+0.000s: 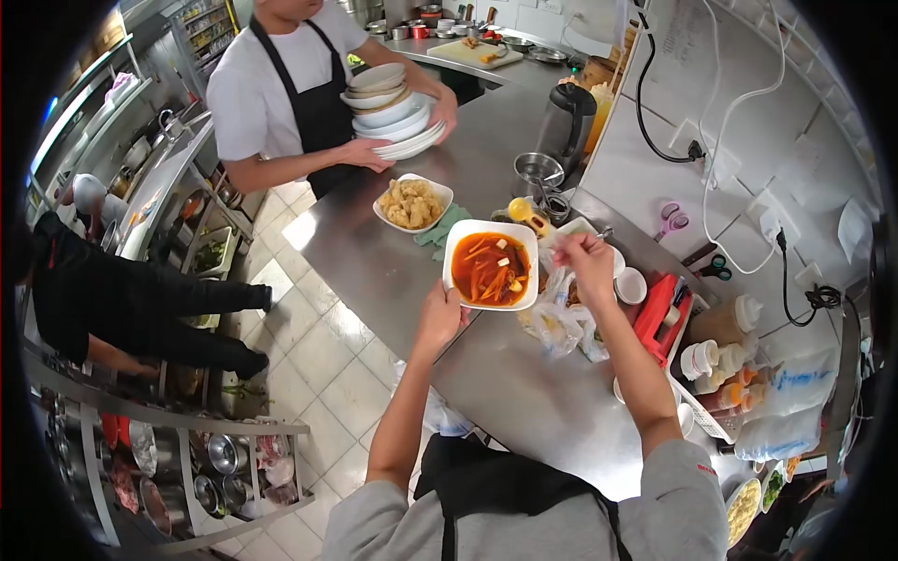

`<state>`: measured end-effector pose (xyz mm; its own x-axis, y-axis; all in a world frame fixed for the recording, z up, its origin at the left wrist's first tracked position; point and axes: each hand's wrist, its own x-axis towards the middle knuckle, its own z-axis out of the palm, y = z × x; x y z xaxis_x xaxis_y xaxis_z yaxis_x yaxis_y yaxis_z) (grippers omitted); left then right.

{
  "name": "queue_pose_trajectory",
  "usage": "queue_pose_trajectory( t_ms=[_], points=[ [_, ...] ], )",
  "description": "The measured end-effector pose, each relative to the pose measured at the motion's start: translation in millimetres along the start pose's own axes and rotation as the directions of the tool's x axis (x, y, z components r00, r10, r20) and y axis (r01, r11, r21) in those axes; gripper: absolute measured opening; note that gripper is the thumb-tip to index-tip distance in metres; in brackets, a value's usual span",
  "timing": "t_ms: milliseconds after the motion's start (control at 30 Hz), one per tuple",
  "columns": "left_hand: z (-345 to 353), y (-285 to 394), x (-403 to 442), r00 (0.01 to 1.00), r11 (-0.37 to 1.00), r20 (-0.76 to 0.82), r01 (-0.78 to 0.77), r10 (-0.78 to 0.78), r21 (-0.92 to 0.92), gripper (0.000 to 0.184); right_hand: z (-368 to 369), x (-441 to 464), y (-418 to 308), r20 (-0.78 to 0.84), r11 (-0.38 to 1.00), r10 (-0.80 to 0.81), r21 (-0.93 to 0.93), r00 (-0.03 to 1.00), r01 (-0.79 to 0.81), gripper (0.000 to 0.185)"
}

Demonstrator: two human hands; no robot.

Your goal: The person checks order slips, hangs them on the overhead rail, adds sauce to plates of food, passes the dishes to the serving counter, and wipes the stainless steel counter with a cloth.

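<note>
My left hand (pixel 440 318) grips the lower left edge of a white square bowl (pixel 534 264) and holds it above the steel counter. Inside is a red-orange soup (pixel 486 271) with carrot-like strips and pale cubes. My right hand (pixel 585 266) is closed in a pinch to the right of the bowl, over a clutter of plastic bags (pixel 558 323) and small containers. Whatever its fingers hold, if anything, I cannot make out. Just beyond the soup bowl, a second white bowl (pixel 382 213) of golden fried pieces (pixel 412 204) stands beside a green cloth (pixel 441 236).
Across the counter (pixel 374 290) a person in a black apron carries stacked bowls and plates (pixel 402 126). A dark jug (pixel 566 122) and metal pot (pixel 538 171) stand by the wall. Sauce bottles (pixel 734 323) and a red dispenser (pixel 662 309) are right. Another person bends at left shelves.
</note>
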<state>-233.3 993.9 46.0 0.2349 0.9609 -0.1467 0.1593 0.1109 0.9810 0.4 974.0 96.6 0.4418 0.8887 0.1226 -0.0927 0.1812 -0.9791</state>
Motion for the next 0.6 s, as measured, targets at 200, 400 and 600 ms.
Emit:
queue_pose_trajectory(
  t_ms=[200, 400, 600],
  points=[
    [-6.0, -4.1, -5.2, 0.998, 0.999, -0.052, -0.046, 0.046, -0.007, 0.018, -10.0, 39.1, -0.6, -0.022, 0.816, -0.179, -0.561, 0.984, 0.136, 0.016],
    [-26.7, -11.3, -38.2, 1.0, 0.999, -0.024, -0.006, 0.008, 0.047, 0.022, -2.7, 93.1, 30.7, 0.221, 0.363, -0.211, -0.887, 0.952, 0.287, 0.027],
    [-36.5, -1.0, -99.4, 0.988, 0.998, 0.144, 0.054, -0.055, 0.012, 0.023, -10.1, -20.0, -31.1, 0.211, 0.519, -0.308, -0.78, 0.928, 0.35, 0.026]
  ],
)
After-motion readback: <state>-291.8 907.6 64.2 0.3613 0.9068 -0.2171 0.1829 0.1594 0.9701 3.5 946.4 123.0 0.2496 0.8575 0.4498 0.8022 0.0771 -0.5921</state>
